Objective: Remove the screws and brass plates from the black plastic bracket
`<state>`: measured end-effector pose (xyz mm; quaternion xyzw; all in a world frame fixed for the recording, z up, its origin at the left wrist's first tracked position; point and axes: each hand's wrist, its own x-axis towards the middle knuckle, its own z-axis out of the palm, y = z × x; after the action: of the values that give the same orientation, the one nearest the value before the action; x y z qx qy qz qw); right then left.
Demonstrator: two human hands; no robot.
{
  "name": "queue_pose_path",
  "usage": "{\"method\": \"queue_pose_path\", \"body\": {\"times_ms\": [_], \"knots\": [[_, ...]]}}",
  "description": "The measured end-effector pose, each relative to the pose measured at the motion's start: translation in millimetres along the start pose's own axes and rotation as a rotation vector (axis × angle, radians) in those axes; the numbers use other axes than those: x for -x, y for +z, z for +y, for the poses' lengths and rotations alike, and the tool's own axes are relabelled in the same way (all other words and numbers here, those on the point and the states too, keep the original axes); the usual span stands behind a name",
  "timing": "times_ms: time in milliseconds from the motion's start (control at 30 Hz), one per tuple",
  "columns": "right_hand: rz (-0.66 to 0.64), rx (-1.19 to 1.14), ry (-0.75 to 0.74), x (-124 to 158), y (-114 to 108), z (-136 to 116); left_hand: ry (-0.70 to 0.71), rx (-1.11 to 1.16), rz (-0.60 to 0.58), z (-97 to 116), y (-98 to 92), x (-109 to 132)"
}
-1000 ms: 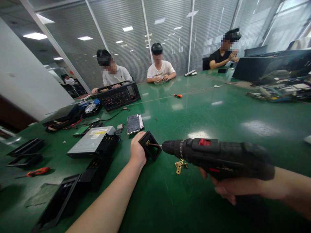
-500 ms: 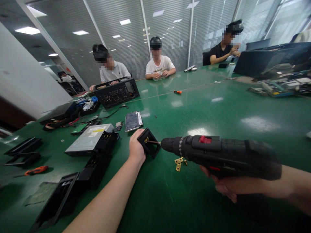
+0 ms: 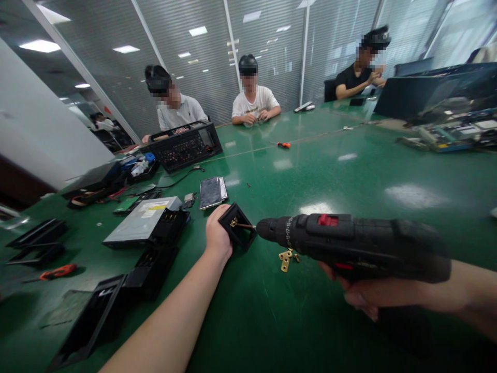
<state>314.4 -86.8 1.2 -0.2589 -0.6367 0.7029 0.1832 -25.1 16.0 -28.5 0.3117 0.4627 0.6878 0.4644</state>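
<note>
My left hand (image 3: 218,232) is closed on a small black plastic frame (image 3: 245,239), tilted up off the green table. Inside the frame sits a brass-coloured piece (image 3: 233,222). A black cordless drill (image 3: 334,241) with a red switch on top lies level in my right hand (image 3: 384,298), whose fingers wrap its grip. The drill's long thin bit (image 3: 246,226) points left into the frame, its tip at the brass piece. Just below the chuck, several brass plates (image 3: 285,261) and a small brass screw (image 3: 296,257) lie on the table.
Left of my arm lie a silver disc drive (image 3: 135,225), black plastic housings (image 3: 87,321) and an orange-handled screwdriver (image 3: 58,272). A second screwdriver (image 3: 282,145) is farther off. Beyond stands a black computer case (image 3: 186,147). Circuit boards (image 3: 458,134) are piled at right. Three people sit across the table.
Both hands, the drill and the frame hold nearly the same position. The view has shifted only slightly, and the bit still reaches into the frame.
</note>
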Motion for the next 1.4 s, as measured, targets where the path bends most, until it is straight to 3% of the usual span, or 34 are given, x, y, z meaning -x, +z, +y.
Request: {"method": "queue_pose_path", "body": {"times_ms": [667,1200,1400], "knots": [[0.020,-0.028,0.017,-1,3,-5,0.016,0.004,-0.004,-2,-1.0,1],[0.066,-0.447,0.092,-12,18,7,0.148,0.009,0.045,-2,-4.0,-3],[0.023,-0.207,0.060,-5,3,0,0.068,-0.018,-0.003,-2,-3.2,-2]]}}
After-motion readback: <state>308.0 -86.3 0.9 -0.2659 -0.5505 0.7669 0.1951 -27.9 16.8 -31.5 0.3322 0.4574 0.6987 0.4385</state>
